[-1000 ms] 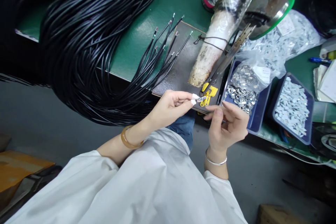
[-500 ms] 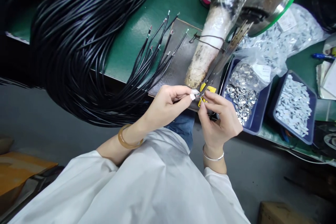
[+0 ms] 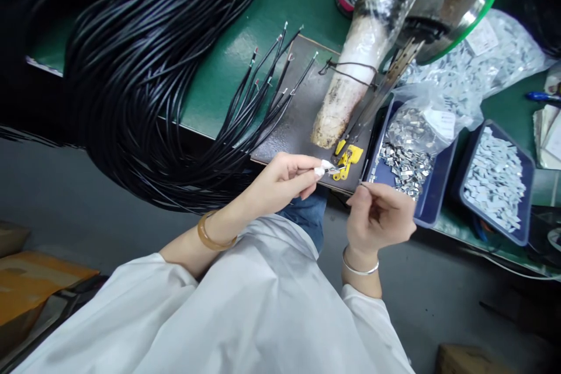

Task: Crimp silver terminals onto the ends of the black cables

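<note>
My left hand [image 3: 293,178] is closed in a pinch, with white coverings on its thumb and fingertip. A small shiny metal piece [image 3: 336,170] sticks out from that pinch, with thin pale strands beside it; whether a cable end is in the grip too, I cannot tell. My right hand [image 3: 381,210] is apart from it to the right, thumb and forefinger pressed together by the blue tray. Something thin and dark shows at those fingertips, too small to name. Yellow metal parts [image 3: 349,160] of a bench tool lie just beyond my left fingertips on a dark plate [image 3: 289,123].
Black cables [image 3: 144,58] with stripped ends drape over the green table [image 3: 236,35] at left. A plastic-wrapped post [image 3: 346,87] rises over the plate. Right are a blue tray [image 3: 432,210] of metal clips, a second tray [image 3: 521,234] of pale pieces and plastic bags [image 3: 504,52].
My right hand has drawn away from my left, down and to the right, with its fingers now curled in. My left hand stays nearly in place with its metal piece. The view has shifted slightly.
</note>
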